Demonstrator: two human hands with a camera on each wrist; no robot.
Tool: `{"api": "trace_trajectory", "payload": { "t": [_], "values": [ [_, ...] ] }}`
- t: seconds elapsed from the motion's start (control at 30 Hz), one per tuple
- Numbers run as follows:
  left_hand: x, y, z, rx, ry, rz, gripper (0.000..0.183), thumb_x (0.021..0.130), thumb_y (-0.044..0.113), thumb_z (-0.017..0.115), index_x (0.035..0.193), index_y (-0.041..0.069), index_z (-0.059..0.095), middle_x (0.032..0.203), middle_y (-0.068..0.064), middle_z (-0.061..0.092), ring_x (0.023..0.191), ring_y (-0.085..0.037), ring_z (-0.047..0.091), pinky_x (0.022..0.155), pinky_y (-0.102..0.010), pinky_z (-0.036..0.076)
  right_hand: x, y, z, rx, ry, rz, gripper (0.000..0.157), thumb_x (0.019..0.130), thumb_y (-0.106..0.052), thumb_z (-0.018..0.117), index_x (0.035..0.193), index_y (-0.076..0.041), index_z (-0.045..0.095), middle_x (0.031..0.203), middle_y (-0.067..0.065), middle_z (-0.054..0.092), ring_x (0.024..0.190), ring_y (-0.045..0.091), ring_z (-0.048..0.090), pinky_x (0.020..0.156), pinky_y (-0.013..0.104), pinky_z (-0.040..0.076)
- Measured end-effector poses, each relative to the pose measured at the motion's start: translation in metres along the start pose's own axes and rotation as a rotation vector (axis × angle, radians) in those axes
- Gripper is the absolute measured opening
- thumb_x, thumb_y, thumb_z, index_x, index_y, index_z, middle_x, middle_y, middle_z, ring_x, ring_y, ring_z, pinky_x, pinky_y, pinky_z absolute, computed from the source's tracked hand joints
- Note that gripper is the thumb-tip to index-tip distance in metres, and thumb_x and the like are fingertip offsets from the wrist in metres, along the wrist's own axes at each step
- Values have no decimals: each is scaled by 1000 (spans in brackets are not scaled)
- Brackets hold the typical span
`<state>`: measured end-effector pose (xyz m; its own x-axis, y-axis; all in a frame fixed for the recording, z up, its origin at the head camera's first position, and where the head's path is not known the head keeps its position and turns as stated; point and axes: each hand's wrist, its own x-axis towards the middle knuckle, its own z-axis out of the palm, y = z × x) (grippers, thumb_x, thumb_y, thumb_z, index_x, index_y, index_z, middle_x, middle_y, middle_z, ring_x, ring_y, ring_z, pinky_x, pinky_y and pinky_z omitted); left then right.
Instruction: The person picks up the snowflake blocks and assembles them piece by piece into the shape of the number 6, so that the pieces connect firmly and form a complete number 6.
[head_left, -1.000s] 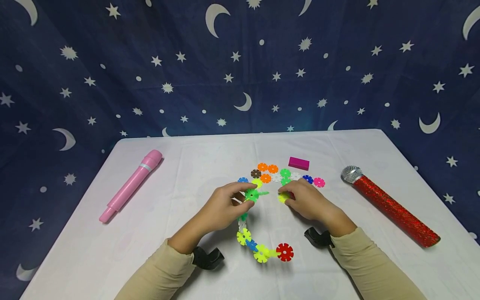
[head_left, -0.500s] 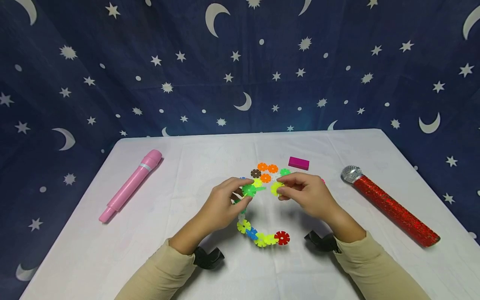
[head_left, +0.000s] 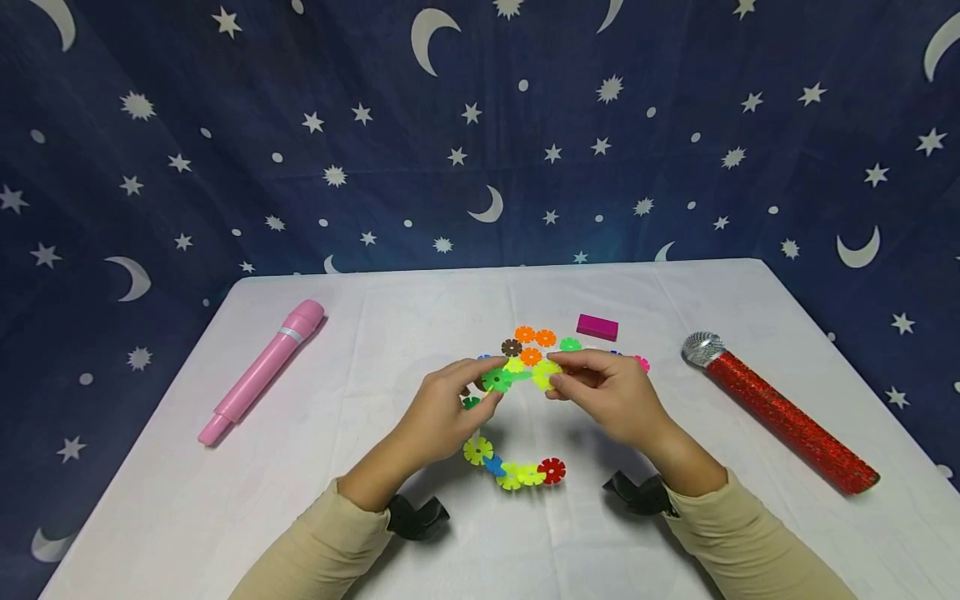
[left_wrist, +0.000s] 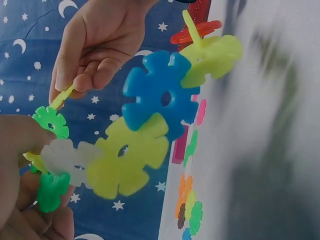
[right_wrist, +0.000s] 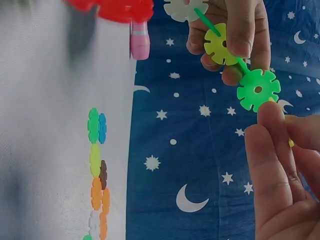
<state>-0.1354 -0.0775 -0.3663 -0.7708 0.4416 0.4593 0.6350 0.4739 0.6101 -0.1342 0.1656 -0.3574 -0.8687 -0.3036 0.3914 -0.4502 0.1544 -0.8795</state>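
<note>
My left hand (head_left: pixel 446 412) holds a chain of interlocked, notched plastic discs near its upper end, above the white table. Below the hand, the chain curves down through a yellow disc (head_left: pixel 478 451) and a blue disc (left_wrist: pixel 159 90) to a red disc (head_left: pixel 552 471) at its free end. Between thumb and fingers, my right hand (head_left: pixel 618 400) pinches a loose yellow-green disc (head_left: pixel 545 375). Its edge meets the rim of the chain's green end disc (right_wrist: pixel 249 93), as the right wrist view shows. My right fingers hide most of the pinched disc there.
Loose discs lie behind the hands, including orange ones (head_left: pixel 525 334) and a brown one (head_left: pixel 512 347). A magenta block (head_left: pixel 597 327) sits beyond them. A pink microphone (head_left: pixel 258 375) lies at left, a red glittery microphone (head_left: pixel 787 417) at right. A starry cloth (head_left: pixel 480 150) hangs behind.
My right hand has lifted the yellow-green disc off the table and brought it left to the chain's green end disc. The chain's hanging end has risen and swung slightly left.
</note>
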Motion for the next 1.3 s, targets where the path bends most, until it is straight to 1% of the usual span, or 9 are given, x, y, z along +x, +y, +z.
{"api": "trace_trajectory", "payload": {
  "t": [0.17,0.43,0.63,0.73,0.9,1.03,1.17,1.3],
  "values": [
    [0,0,1,19,23,30,43,88,3,75,129,5,66,101,-3,70,87,-16,63,72,-30,53,-1,-1,1,-14,12,9,27,86,12,70,113,15,67,90,20,73,75,13,73,73,26,58],
    [-1,2,0,22,26,35,42,88,3,75,129,6,66,101,-4,70,87,-20,62,69,-28,51,0,-1,-1,-41,24,42,27,87,11,70,113,15,67,89,18,73,75,13,73,73,26,58],
    [-1,1,0,16,24,33,43,87,3,75,129,6,66,101,-4,70,87,-19,62,69,-28,51,0,1,-2,-22,3,30,27,86,13,70,112,16,66,89,21,73,74,15,74,73,28,58],
    [-1,2,0,15,25,31,43,87,3,75,129,6,66,101,-4,70,87,-19,62,68,-27,51,0,1,-2,-18,3,35,27,86,12,69,112,16,66,90,20,72,74,14,73,72,27,58],
    [-1,3,-1,12,27,30,42,87,3,75,129,4,66,101,-3,70,87,-20,62,67,-28,51,-1,1,-1,3,-2,12,25,86,14,69,111,17,66,89,22,71,72,14,73,71,27,58],
    [-1,3,0,4,22,32,42,87,4,76,128,5,66,103,-4,70,89,-18,62,71,-32,54,-1,2,1,11,-14,-1,25,85,15,69,110,17,66,89,23,71,72,14,73,70,29,59],
    [-2,4,0,9,17,40,43,87,4,76,129,4,66,108,-6,71,91,-18,64,75,-35,57,-1,2,3,-4,-4,-8,25,85,15,69,110,16,67,89,21,72,72,14,73,70,29,59],
    [-2,5,0,75,18,63,45,87,5,78,130,2,65,112,-9,72,96,-21,68,79,-33,57,-2,2,7,-21,8,-16,24,85,14,70,109,16,67,88,20,72,72,14,73,70,28,58]
  ]
}}
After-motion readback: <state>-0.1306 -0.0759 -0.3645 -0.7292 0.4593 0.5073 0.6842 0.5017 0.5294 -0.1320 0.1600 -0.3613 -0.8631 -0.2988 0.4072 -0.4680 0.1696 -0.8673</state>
